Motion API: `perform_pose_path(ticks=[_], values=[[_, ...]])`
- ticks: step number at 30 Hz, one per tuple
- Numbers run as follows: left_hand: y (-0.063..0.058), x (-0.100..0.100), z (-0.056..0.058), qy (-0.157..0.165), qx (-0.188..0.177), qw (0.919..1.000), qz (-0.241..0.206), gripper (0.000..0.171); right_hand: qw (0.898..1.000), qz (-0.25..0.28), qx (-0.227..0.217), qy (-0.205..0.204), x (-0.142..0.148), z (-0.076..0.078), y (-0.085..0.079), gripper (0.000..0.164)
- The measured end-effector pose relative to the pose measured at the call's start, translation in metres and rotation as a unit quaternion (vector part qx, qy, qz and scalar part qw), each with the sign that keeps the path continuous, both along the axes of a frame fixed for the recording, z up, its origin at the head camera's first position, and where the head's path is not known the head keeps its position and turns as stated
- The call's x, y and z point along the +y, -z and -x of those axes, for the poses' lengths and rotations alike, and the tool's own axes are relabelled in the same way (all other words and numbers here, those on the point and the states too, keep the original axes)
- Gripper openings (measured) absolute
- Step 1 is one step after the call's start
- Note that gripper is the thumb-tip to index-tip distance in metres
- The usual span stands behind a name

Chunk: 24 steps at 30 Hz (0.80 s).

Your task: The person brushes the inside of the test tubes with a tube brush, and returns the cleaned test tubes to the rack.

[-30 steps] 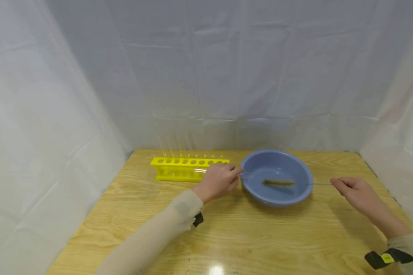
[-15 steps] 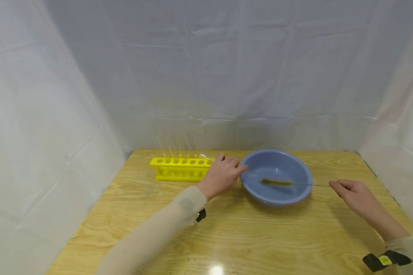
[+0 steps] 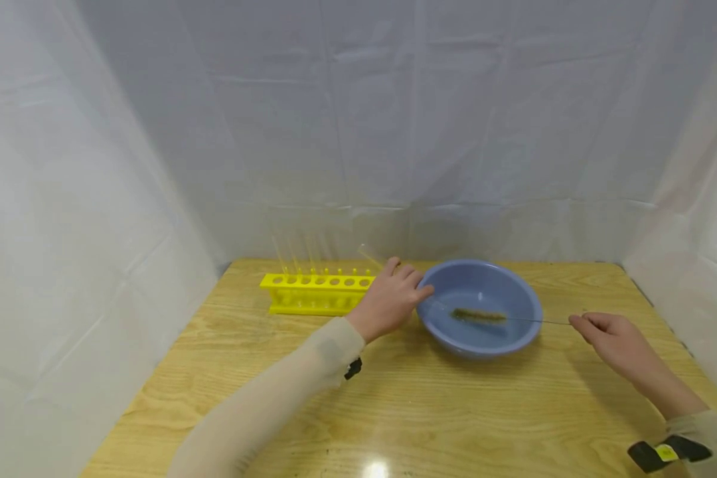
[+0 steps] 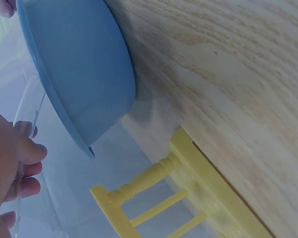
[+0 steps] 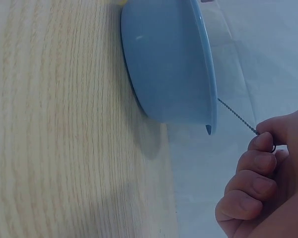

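Note:
My left hand (image 3: 388, 300) holds a clear glass test tube (image 4: 31, 101) near the left rim of a blue plastic basin (image 3: 484, 273). In the head view one end of the tube sticks up behind the hand, and its other end reaches over the basin. To the right of the basin, my right hand (image 3: 615, 338) pinches the twisted wire handle (image 5: 236, 115) of a test tube brush. The bristles of the test tube brush (image 3: 479, 315) lie inside the basin, apart from the tube.
A yellow test tube rack (image 3: 317, 282) stands left of the basin, partly hidden by the left hand. Several clear tubes (image 3: 294, 253) rise from its left end. Wooden tabletop (image 3: 430, 418) extends in front, and white sheeting (image 3: 370, 133) hangs behind and at both sides.
The left hand has shifted slightly right and away, and the tube's left end has swung upward. The right hand and the brush have moved slightly left.

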<state>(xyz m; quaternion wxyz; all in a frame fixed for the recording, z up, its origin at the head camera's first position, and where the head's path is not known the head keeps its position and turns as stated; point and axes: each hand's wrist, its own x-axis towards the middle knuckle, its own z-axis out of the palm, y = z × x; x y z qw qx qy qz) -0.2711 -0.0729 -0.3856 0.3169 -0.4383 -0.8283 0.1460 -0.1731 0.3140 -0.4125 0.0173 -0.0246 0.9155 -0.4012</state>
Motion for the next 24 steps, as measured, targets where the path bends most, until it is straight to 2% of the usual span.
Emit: perform_pose_path(ticks=[8,15,24], values=[[-0.006,0.006,-0.001,-0.009,0.019,0.9988,0.044,0.025,1.000,-0.004,0.008,0.001,0.000,-0.001,0.000,0.054],[-0.009,0.011,0.000,-0.014,0.034,0.9961,0.080,0.023,1.000,-0.006,0.013,0.000,-0.001,-0.001,0.000,0.054],[-0.008,0.012,0.000,-0.011,0.046,0.9943,0.095,0.022,1.000,0.000,0.031,-0.004,-0.001,-0.003,0.001,0.053]])
